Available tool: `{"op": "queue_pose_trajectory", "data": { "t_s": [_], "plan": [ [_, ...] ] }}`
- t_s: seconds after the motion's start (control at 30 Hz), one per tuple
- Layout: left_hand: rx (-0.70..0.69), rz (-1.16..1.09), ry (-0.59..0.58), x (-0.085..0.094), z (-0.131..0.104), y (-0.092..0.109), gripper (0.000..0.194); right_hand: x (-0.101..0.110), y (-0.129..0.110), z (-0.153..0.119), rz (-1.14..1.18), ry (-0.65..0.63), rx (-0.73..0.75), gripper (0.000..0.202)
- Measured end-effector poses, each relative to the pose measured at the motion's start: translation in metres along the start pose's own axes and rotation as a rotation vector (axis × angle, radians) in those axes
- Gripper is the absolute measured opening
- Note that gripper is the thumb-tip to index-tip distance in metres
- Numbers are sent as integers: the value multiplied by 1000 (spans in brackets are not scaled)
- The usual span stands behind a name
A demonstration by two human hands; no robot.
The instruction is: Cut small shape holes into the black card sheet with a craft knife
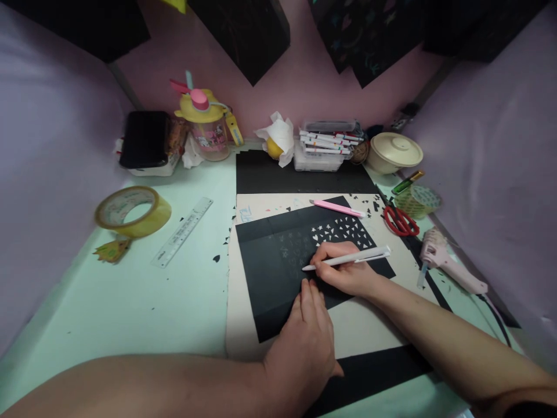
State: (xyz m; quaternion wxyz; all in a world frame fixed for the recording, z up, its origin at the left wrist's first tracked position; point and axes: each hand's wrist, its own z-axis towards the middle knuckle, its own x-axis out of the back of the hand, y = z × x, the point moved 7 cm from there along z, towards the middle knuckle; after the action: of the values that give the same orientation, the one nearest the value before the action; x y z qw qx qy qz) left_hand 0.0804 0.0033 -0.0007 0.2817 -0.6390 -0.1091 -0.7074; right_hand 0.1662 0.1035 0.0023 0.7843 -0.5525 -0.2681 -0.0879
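Black paper sheet [278, 273] flat on beige mat [369, 325], mid-table. Right hand [343, 270] grips white craft knife [348, 259], tip on sheet's centre. Left hand [304, 342] pressed flat, fingers closed together, on sheet's near edge. Left of sheet: bare green table [130, 302], ruler [181, 231], tape roll [133, 211]. Right of sheet: scissors [400, 221], glue gun [448, 264].

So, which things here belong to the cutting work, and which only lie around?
In use: right hand, white craft knife, black paper, left hand.

Lying about: tape roll, ruler, red scissors, pink knife, glue gun.
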Motion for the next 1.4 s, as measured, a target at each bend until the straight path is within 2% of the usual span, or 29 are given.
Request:
{"op": "queue_pose_trajectory", "data": {
  "t_s": [0.6, 0.8, 1.2, 1.4],
  "plan": [
    [0, 4, -5, 0, 0, -1, 95, 0, -2, 0, -1, -7, 28, 13],
    [-6, 7, -41, 0, 1, -1, 95, 1, -1, 0, -8, 0, 16, 13],
    [30, -9, 3, 0, 0, 0, 95, -3, -6, -1, 9, -35, 38, 14],
    [14, -10, 4, 0, 0, 0, 96, -2, -4, -1, -30, 2, 66, 14]
  ]
}}
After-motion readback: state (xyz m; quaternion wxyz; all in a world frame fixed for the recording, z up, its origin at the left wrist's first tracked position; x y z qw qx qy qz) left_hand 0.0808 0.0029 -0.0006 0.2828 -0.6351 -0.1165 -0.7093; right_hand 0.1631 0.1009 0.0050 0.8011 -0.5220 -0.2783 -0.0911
